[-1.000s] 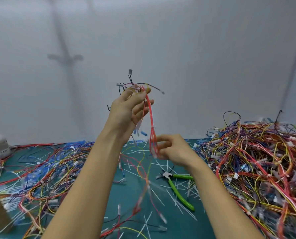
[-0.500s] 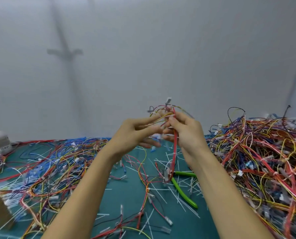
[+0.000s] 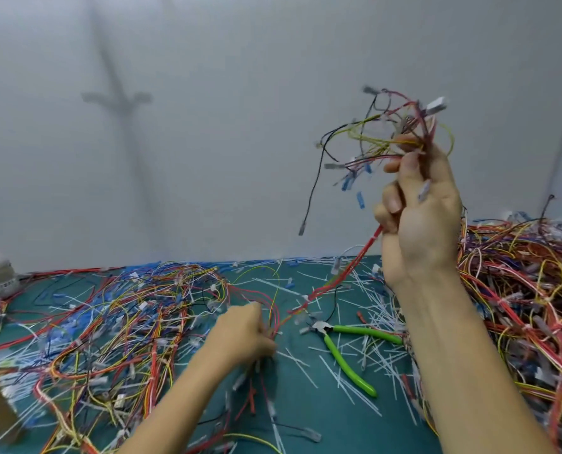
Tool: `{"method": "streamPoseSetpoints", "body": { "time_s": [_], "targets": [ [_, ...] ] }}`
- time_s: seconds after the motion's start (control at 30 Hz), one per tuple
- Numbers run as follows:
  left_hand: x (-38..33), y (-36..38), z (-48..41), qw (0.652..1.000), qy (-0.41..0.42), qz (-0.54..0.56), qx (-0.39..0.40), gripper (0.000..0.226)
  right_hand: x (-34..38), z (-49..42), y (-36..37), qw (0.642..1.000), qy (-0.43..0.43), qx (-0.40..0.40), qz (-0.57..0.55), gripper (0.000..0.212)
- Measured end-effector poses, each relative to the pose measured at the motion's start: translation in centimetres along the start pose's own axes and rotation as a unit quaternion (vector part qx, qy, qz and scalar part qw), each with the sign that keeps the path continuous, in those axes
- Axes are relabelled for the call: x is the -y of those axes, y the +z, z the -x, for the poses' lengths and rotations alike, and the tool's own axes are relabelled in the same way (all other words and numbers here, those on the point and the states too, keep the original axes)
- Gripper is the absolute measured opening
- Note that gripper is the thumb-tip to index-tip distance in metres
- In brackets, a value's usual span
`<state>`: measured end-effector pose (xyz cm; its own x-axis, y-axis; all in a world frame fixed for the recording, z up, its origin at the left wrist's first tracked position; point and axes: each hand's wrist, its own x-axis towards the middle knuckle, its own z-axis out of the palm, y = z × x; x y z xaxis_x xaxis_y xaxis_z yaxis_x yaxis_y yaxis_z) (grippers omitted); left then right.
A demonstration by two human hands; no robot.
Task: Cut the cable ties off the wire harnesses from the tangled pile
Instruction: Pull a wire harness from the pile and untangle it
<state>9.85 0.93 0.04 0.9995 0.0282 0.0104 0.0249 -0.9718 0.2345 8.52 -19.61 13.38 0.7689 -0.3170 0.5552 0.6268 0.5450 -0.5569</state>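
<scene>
Stretching the red wire harness (image 3: 369, 240) to untangle it, seemingly: right hand (image 3: 420, 217) clamps its grip on the raised end, left hand (image 3: 243, 335) on the low end.

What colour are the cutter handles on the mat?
Bright green handles, clearest in the head view.

Your wire harness (image 3: 387, 139) is raised at the right, clenched in your right hand (image 3: 417, 204) — red, yellow and black leads with blue and white connectors fan out above the fist. Its red strands slant down to the left into your left hand (image 3: 243, 335), which grips them low near the centre. The tangled pile (image 3: 519, 290) is heaped on the right. Cut white cable ties (image 3: 364, 352) lie scattered around the green-handled cutters (image 3: 348, 367) — flat, handles spread.
</scene>
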Motion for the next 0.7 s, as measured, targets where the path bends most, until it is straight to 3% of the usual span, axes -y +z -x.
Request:
{"method": "streamPoseSetpoints", "body": {
  "time_s": [0.2, 0.3, 0.43, 0.6, 0.7],
  "targets": [
    [3.6, -1.0, -1.0, 0.994, -0.106, 0.017, -0.027, 0.047, -0.6, 0.5, -0.1, 0.999, 0.029, -0.011, -0.015, 0.019],
    [4.6, -1.1, -1.0, 0.998, -0.03, 0.05, -0.038, 0.042, -0.9, 0.4, -0.1, 1.0, 0.023, -0.003, -0.005, 0.02],
    [5.0, -1.8, -0.1, 0.968, 0.091, 0.233, -0.016, 0.034, -1.2, -0.2, -0.9, 0.999, 0.04, 0.0, 0.017, 0.02],
    [4.0, -3.2, 0.4, 0.924, 0.104, 0.346, -0.129, 0.018, -2.3, -0.1, -1.1, 0.994, 0.084, 0.028, 0.061, 0.019],
    [2.8, -5.4, 0.4, 0.919, 0.087, 0.372, -0.096, 0.012, -2.6, 0.1, -1.0, 0.991, 0.085, 0.049, 0.094, 0.02]
  ]
}}
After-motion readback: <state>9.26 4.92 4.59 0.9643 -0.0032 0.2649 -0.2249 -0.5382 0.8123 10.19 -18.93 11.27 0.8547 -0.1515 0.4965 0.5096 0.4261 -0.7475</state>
